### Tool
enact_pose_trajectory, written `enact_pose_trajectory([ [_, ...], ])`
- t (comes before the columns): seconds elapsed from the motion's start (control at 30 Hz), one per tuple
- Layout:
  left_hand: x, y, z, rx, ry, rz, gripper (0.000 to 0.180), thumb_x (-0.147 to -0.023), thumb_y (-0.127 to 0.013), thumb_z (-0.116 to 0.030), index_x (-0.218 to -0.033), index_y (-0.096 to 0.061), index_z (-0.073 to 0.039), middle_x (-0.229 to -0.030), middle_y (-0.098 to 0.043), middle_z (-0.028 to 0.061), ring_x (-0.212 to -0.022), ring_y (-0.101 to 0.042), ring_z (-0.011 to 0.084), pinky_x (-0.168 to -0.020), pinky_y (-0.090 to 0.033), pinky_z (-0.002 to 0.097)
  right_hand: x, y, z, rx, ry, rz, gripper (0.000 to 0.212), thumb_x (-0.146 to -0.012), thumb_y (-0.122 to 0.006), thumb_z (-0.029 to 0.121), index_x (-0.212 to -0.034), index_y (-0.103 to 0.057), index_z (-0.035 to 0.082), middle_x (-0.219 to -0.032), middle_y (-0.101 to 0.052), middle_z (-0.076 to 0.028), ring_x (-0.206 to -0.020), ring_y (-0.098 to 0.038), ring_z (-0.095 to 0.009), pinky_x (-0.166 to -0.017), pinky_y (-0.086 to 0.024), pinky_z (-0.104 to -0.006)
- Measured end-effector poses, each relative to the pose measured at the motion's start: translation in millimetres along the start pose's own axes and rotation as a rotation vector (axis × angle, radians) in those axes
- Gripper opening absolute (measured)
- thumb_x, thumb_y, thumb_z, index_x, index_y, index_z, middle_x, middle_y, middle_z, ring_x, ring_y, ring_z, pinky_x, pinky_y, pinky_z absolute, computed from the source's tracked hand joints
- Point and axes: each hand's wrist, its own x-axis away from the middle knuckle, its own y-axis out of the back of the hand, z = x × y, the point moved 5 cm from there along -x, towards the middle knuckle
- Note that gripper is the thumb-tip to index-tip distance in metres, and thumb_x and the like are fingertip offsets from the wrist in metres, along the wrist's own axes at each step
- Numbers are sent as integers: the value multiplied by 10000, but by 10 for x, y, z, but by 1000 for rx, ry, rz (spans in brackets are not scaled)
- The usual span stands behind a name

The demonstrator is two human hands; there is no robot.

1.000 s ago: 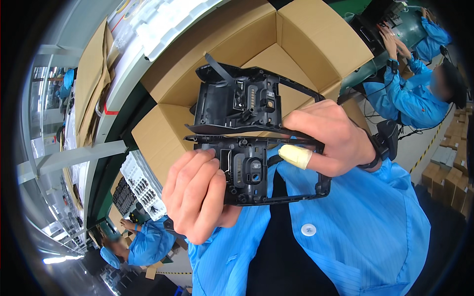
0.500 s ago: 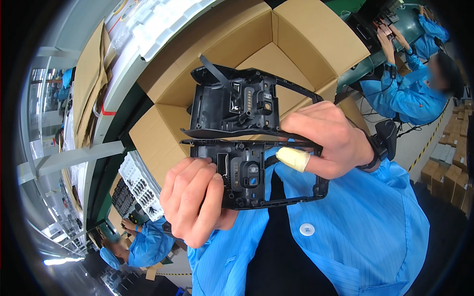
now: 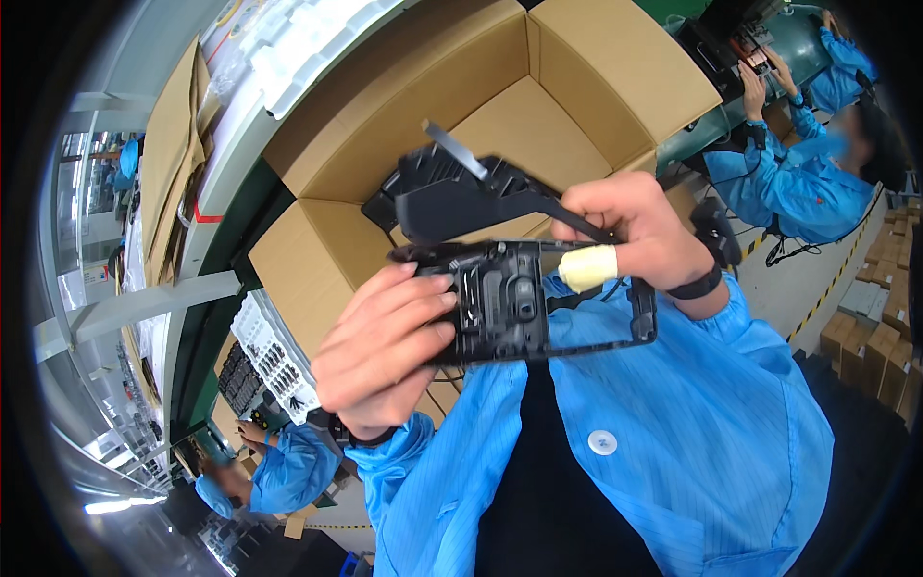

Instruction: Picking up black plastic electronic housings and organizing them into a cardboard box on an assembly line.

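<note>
Two black plastic device housings, each with an open frame at one end, are in front of my chest. My left hand (image 3: 389, 337) is closed on the solid end of the lower housing (image 3: 502, 298), fingers laid over its inner face. Molded slots and a small lens-like window show in that housing. My right hand (image 3: 659, 231), with a pale yellow wrap (image 3: 588, 268) on one digit, grips both housings near their frame ends. The upper housing (image 3: 461, 210) is tilted, its side wall showing and most of its inside hidden. A grey flat strip (image 3: 454, 149) sticks up from it.
A large open cardboard box (image 3: 567, 125) stands just beyond the housings. White plastic trays (image 3: 322, 48) lie on the bench at the upper left, and a white tray of small black parts (image 3: 274, 356) is at the left. Co-workers in blue sit at the right (image 3: 784, 173) and lower left (image 3: 288, 471).
The upper housing has tipped over, turning its inside away from view. The lower housing has risen a little and shifted right. My left fingers have straightened and spread across it.
</note>
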Motion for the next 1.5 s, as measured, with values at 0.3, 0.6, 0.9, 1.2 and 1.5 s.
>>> enact_pose_trajectory([
  [0.3,-19,-371,498,236,79,-127,228,-699,-710,-12,-888,-678,112,-857,-728,265,-982,-713,461,-957,-485,603,108,257,-484,-422,-36,-78,196,-853,-732,120,-930,-632,-30,-742,-598,15,-681,-527,-18,-584,-392,-201],
  [0.6,-433,-506,790,-40,110,116,286,-616,-686,33,-892,-656,100,-950,-713,291,-988,-710,441,-905,-542,528,465,1020,-804,226,17,-793,125,-885,-623,33,-984,-628,-42,-799,-613,12,-727,-560,-48,-611,-424,-210],
  [0.9,-74,-802,3516,-370,895,726,370,-660,-861,-121,-971,-720,21,-889,-711,226,-867,-695,387,-776,-537,429,872,1493,-816,58,-45,-946,145,-878,-524,-33,-998,-605,-26,-751,-582,14,-554,-448,-10,-486,-306,-178],
  [1.2,766,-1236,4375,-963,758,603,622,-694,-780,-67,-1275,-572,11,-1151,-654,237,-1128,-634,366,-967,-494,449,929,1395,-816,72,-198,-806,62,-865,-577,-31,-919,-605,-22,-709,-562,21,-620,-491,-25,-543,-352,-193],
  [1.5,94,-1094,2897,-726,432,-63,322,-831,-660,5,-1152,-662,27,-1199,-679,166,-1164,-628,294,-1070,-419,489,365,1125,-306,624,189,-255,126,-832,-691,54,-873,-590,-8,-660,-530,-161,-567,-522,-360,-524,-399,-439],
])
